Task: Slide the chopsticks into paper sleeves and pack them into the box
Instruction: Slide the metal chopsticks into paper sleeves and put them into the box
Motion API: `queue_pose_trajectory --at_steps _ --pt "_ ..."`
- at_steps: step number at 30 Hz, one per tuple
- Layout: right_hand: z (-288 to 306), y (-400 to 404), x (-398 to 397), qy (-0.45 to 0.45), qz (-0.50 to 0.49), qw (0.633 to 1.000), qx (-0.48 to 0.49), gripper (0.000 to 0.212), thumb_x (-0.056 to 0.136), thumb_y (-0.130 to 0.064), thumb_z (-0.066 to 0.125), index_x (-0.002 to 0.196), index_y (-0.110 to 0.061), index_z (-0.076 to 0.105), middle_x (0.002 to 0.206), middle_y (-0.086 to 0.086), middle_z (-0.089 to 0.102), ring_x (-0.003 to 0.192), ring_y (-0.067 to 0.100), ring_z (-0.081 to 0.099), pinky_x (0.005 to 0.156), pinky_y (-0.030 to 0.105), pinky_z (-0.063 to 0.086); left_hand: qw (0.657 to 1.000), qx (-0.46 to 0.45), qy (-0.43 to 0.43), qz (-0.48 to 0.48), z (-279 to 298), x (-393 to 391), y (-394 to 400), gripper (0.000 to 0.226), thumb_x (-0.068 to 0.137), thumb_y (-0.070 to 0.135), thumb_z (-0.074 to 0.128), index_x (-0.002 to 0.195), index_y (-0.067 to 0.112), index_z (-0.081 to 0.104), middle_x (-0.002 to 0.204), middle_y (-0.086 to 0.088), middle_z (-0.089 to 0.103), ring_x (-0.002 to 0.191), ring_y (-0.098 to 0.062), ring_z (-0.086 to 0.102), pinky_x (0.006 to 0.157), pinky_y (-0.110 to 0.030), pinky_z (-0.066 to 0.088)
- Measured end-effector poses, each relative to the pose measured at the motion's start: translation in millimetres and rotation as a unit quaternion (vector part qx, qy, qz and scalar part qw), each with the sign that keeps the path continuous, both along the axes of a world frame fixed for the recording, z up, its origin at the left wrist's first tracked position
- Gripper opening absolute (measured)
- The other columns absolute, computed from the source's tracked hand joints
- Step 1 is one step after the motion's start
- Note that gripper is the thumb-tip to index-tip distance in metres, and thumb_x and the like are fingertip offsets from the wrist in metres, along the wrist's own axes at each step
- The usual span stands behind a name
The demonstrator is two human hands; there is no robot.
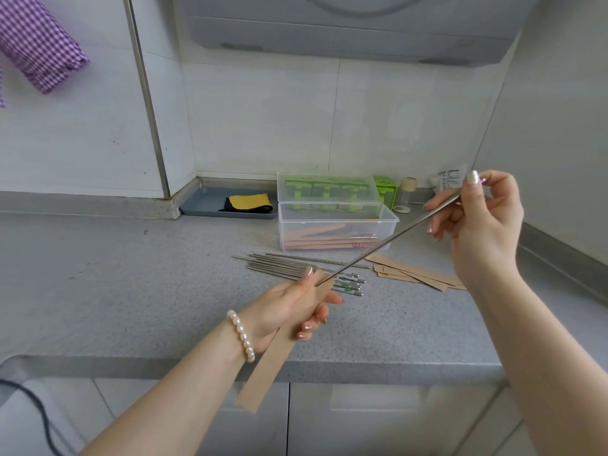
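My left hand (pixel 289 311) grips a long brown paper sleeve (pixel 269 363) near its upper open end; the sleeve hangs down past the counter edge. My right hand (pixel 477 218) pinches the top of a metal chopstick (pixel 388 240), held slanted, its lower tip right at the sleeve's mouth. Several loose metal chopsticks (pixel 296 268) lie on the grey counter behind my left hand. A few empty paper sleeves (pixel 411 273) lie to their right. The clear plastic box (pixel 335 232) stands behind them, open, with sleeved chopsticks lying inside.
The box's clear lid (pixel 325 192) leans behind it, in front of green containers. A grey tray (pixel 210 205) with a yellow-and-black cloth sits in the back corner. A small jar (pixel 406 192) and a white packet (pixel 449 181) stand by the right wall. The counter edge (pixel 362 366) is near me.
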State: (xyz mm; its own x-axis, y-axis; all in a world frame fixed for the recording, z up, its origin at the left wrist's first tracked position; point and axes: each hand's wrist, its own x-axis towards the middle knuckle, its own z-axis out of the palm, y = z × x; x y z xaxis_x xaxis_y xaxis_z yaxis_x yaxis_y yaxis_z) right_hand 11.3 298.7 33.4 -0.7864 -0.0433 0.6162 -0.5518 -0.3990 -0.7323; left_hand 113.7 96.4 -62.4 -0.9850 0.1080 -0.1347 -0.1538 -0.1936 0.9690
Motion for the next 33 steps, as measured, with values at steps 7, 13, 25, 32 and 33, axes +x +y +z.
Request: queue_pose_trajectory --at_steps 7,13,25,32,33 --pt "-1 1 3 0.018 -0.016 1.000 0.006 0.017 0.101 -0.015 0.037 0.085 -0.020 0.036 0.057 0.003 0.065 0.035 0.019 0.049 0.037 0.021 0.037 1.000 0.015 0.002 0.024 3 0 5 0.044 0.090 0.033 0.044 0.112 -0.004 0.056 0.071 -0.005 0.052 0.048 -0.008 0.042 0.043 -0.019 0.035" --pt "-2 0 2 0.005 -0.024 1.000 0.001 0.017 0.101 -0.016 0.037 0.084 -0.019 0.035 0.056 0.002 0.065 0.035 0.018 0.048 0.037 0.020 0.035 0.999 -0.014 -0.002 0.035 4 3 6 0.024 0.094 0.002 0.042 0.111 -0.001 0.059 0.075 -0.005 0.051 0.051 -0.007 0.050 0.047 -0.019 0.043" --pt "-4 -2 2 0.003 -0.011 1.000 -0.002 0.017 0.101 -0.016 0.036 0.085 -0.018 0.035 0.056 0.003 0.065 0.035 0.019 0.048 0.037 0.020 0.035 0.991 -0.079 0.021 0.104 5 1 9 0.009 0.086 0.002 0.058 0.092 0.002 0.064 0.070 -0.009 0.066 0.061 -0.020 0.069 0.057 -0.028 0.057" --pt "-5 -2 7 0.038 -0.020 0.999 0.005 0.017 0.101 -0.016 0.037 0.084 -0.020 0.035 0.057 0.002 0.065 0.035 0.019 0.048 0.038 0.020 0.035 0.987 -0.100 0.024 0.123 3 -1 7 0.012 0.085 0.003 0.060 0.094 -0.004 0.063 0.071 -0.009 0.066 0.059 -0.015 0.067 0.056 -0.025 0.055" --pt "-5 -2 9 0.043 -0.020 0.999 0.009 0.018 0.101 -0.015 0.037 0.084 -0.020 0.035 0.058 0.002 0.065 0.035 0.019 0.048 0.038 0.021 0.035 0.986 -0.105 0.022 0.125 2 -1 7 0.011 0.085 0.003 0.060 0.093 -0.003 0.063 0.070 -0.009 0.066 0.058 -0.014 0.066 0.056 -0.024 0.054"
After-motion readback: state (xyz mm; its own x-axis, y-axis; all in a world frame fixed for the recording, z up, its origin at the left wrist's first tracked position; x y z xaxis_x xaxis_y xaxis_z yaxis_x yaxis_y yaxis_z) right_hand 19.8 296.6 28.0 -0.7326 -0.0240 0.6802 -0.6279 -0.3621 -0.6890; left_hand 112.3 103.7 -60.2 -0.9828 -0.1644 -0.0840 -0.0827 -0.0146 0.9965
